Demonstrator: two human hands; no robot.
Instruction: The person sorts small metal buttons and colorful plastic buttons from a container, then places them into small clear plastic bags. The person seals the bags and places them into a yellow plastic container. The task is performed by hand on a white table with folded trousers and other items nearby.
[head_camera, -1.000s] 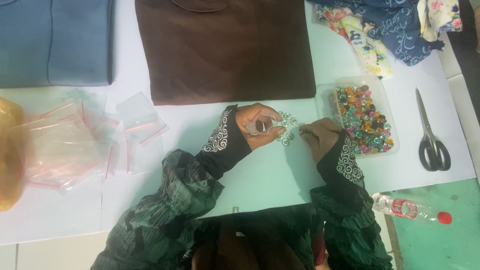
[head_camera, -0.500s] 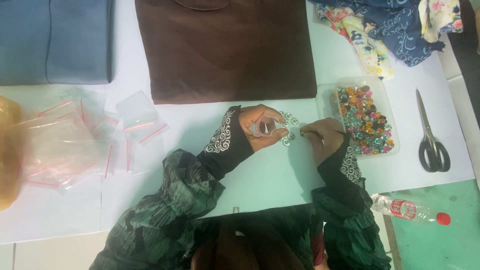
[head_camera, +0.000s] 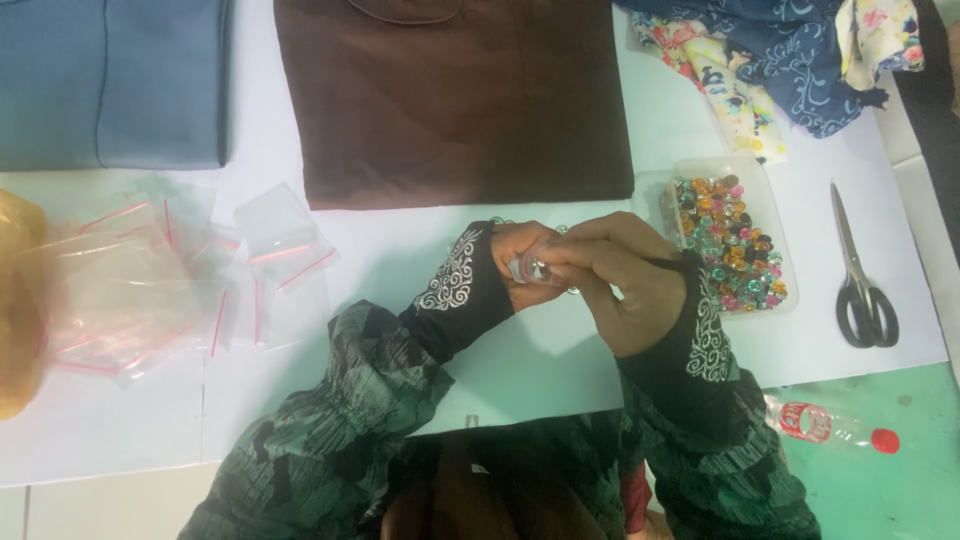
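My left hand (head_camera: 517, 260) and my right hand (head_camera: 622, 282) meet over the white table (head_camera: 560, 370), just below a folded brown cloth (head_camera: 455, 100). Between the fingertips of both hands is a small clear bag with beads (head_camera: 532, 268), mostly hidden by the fingers. My right hand lies partly over the left. A clear tray of many-coloured beads (head_camera: 730, 240) sits just right of my right hand. Both wrists wear black cuffs with white embroidery.
Several small clear zip bags with red strips (head_camera: 190, 275) lie at the left, beside an orange bag (head_camera: 18, 300). Black-handled scissors (head_camera: 862, 275) lie right of the tray. A small plastic bottle with a red cap (head_camera: 835, 428) lies at lower right. Blue cloth (head_camera: 110, 80) and patterned fabrics (head_camera: 780, 60) lie at the back.
My right hand has moved left from near the bead tray to join the left hand on the small bag. The left hand has stayed in place.
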